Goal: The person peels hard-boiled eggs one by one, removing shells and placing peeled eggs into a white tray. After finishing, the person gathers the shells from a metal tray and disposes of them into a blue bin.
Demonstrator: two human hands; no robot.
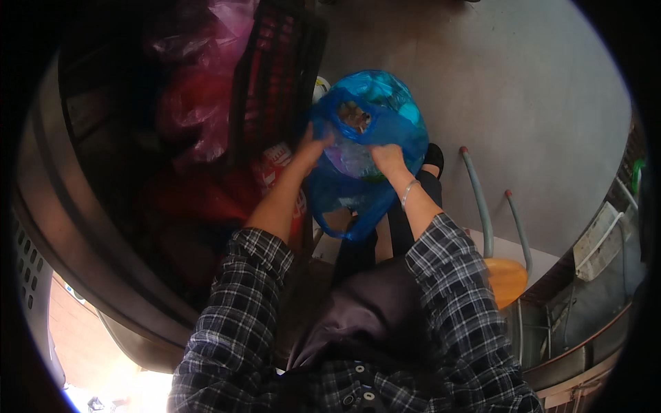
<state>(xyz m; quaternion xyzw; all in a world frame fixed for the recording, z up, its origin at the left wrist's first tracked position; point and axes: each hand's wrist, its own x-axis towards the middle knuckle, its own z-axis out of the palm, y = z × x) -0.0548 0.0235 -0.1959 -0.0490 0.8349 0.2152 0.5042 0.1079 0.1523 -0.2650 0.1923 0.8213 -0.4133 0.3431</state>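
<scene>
A blue plastic carrier bag [396,124] hangs in front of my legs, its two loop handles spread, one at the far side and one towards me. Filling the bag's mouth is a clear plastic bag [348,157] with a purple tint; what it holds cannot be made out. My right hand [388,159] grips the blue bag's rim on the right. On the left side, my left hand [311,148] has the rim between thumb and fingers, slightly blurred, with some fingers hidden by the plastic. Through the far handle loop, brownish contents [353,115] show.
To the left, a dark plastic crate [268,77] stands beside pink plastic bags [199,98] and a red printed sack [273,165] in shadow. A stool with a wooden seat [506,281] and metal legs lies to the right on the grey floor [496,77].
</scene>
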